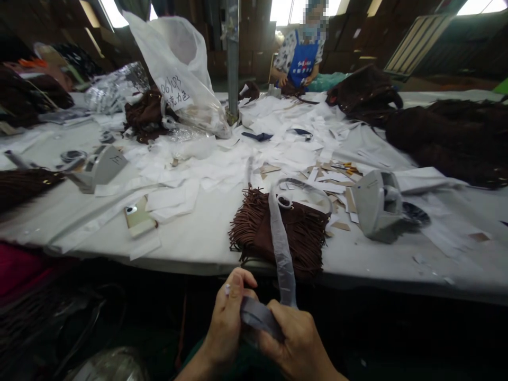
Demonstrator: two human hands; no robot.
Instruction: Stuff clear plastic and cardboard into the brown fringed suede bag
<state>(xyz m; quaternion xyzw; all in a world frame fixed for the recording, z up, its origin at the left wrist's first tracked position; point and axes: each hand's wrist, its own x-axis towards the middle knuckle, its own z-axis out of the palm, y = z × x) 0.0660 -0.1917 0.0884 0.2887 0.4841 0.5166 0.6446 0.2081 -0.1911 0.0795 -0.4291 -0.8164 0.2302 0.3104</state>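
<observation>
A brown fringed handbag (301, 233) lies near the table's front edge. A strip of translucent wrapping (281, 243) runs across the bag and hangs over the edge toward my hands. Below the edge, a greyish, film-covered strap (260, 316) is stretched between my two hands. My left hand (226, 317) is closed around one end of it, with a small white bit showing by the thumb. Closed on the other end is my right hand (297, 336), thumb and fingers pressed together. Whether the strap joins the strip beside my right hand is hidden.
Tape dispensers stand at right (377, 206) and left (101, 166). A phone (140, 217) lies on the table (190, 243) among paper scraps. A large plastic bag (182, 69) leans near a metal post (233, 58). Across the table a person in a blue apron (304, 61) works. Brown bags (448, 137) pile at right.
</observation>
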